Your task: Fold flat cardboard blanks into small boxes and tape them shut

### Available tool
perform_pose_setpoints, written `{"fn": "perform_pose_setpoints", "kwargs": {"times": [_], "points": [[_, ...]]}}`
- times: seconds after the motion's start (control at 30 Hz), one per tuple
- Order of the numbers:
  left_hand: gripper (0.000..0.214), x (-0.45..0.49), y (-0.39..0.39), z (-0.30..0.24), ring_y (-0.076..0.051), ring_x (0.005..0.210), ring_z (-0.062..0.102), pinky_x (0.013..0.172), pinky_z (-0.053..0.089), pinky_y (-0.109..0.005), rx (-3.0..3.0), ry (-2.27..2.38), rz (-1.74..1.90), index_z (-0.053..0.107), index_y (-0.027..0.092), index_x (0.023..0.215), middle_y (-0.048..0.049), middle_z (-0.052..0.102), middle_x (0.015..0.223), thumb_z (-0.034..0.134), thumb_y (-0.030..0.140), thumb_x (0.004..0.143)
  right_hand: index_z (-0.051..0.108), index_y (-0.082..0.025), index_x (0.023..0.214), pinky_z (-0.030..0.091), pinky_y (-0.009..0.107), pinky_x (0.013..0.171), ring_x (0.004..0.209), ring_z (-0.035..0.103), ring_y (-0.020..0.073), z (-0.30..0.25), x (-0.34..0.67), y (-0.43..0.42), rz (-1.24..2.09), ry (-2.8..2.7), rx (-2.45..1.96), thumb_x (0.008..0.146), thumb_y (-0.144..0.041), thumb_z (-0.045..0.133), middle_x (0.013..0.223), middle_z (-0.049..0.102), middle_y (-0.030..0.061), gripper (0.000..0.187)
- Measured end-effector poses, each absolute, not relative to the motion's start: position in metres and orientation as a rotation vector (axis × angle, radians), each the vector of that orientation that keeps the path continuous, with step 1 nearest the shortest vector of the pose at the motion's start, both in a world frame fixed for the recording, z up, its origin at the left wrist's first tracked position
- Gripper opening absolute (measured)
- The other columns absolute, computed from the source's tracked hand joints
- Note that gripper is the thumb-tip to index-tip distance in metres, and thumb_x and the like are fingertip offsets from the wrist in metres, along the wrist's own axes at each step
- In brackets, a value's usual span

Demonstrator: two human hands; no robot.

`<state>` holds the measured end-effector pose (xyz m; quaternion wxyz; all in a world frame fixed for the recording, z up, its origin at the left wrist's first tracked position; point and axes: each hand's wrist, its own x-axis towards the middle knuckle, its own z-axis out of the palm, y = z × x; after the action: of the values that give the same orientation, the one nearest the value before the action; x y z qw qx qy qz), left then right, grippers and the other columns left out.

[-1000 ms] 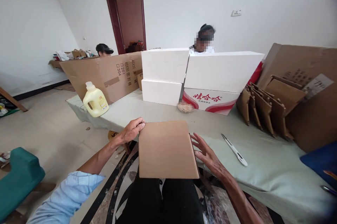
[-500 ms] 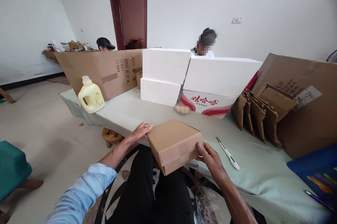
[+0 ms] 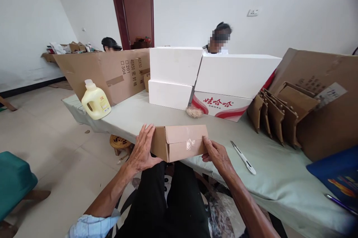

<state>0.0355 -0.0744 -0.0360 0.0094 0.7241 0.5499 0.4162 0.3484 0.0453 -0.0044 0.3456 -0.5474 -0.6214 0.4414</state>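
Note:
A brown cardboard box (image 3: 181,143) is held between my two hands at the table's near edge, above my lap. Its long narrow side faces me, with a seam and a shiny strip of clear tape near the right end. My left hand (image 3: 142,150) grips the box's left end, fingers over the top and thumb underneath. At the right end, my right hand (image 3: 216,152) pinches the corner, thumb on the near side. To the right of it a white utility knife (image 3: 244,158) lies on the tablecloth.
White boxes (image 3: 175,67) and a red-lettered carton (image 3: 222,104) stand stacked across the table (image 3: 134,113). A yellow jug (image 3: 95,100) is at left beside a large carton (image 3: 112,75). Folded cardboard pieces (image 3: 279,115), a blue packet (image 3: 335,176) and a pen (image 3: 339,202) lie right. Two people sit beyond.
The box has been tipped so its taped side turns up toward me and its broad top no longer shows. My left hand has shifted down around the left end.

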Motion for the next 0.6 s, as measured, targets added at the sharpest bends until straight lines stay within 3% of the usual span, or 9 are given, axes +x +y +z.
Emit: {"fn": "perform_pose_setpoints", "kwargs": {"times": [0.13,0.27,0.43,0.5,0.6], "points": [[0.135,0.035,-0.077,-0.018,-0.047,0.167,0.03,0.133,0.039,-0.068,2.318,1.52,1.332,0.003,0.035,0.178,-0.0214,0.026,0.18,0.095,0.031,0.079,0.068,-0.021,0.082,0.059,0.036,0.062,0.059,0.069,0.027,0.009,0.35,0.025,1.006,-1.754,-1.403,0.084,-0.101,0.048,0.06,0.066,0.0069,0.082],[0.129,0.036,-0.08,-0.015,-0.046,0.168,0.029,0.131,0.042,-0.066,2.329,1.419,1.374,0.006,0.036,0.177,-0.0208,0.026,0.179,0.092,0.029,0.082,0.073,-0.02,0.087,0.057,0.037,0.065,0.068,0.07,0.0277,0.009,0.364,0.02,0.942,-1.935,-1.301,0.093,-0.093,0.046,0.074,0.072,0.0086,0.078],[0.128,0.027,-0.076,-0.018,-0.047,0.163,0.037,0.124,0.049,-0.066,2.286,1.417,1.385,0.014,0.038,0.175,-0.0196,0.032,0.174,0.094,0.025,0.076,0.077,-0.021,0.101,0.056,0.051,0.101,0.111,0.071,0.0382,-0.028,0.427,0.066,0.231,-2.011,-1.392,0.101,-0.072,0.044,0.114,0.077,0.0194,0.061],[0.127,0.022,-0.076,-0.018,-0.047,0.162,0.038,0.123,0.051,-0.065,2.293,1.422,1.363,0.015,0.039,0.174,-0.0197,0.032,0.174,0.095,0.024,0.076,0.077,-0.019,0.101,0.056,0.058,0.1,0.117,0.068,0.0439,-0.047,0.46,0.089,-0.048,-2.019,-1.661,0.1,-0.062,0.049,0.115,0.075,0.0253,0.051],[0.126,0.019,-0.079,-0.017,-0.046,0.163,0.037,0.124,0.05,-0.063,2.316,1.42,1.347,0.016,0.038,0.173,-0.02,0.033,0.174,0.095,0.023,0.075,0.075,-0.02,0.09,0.058,0.06,0.087,0.111,0.07,0.0465,-0.069,0.497,0.11,-0.087,-2.052,-2.012,0.095,-0.051,0.058,0.111,0.074,0.0272,0.036]]}}
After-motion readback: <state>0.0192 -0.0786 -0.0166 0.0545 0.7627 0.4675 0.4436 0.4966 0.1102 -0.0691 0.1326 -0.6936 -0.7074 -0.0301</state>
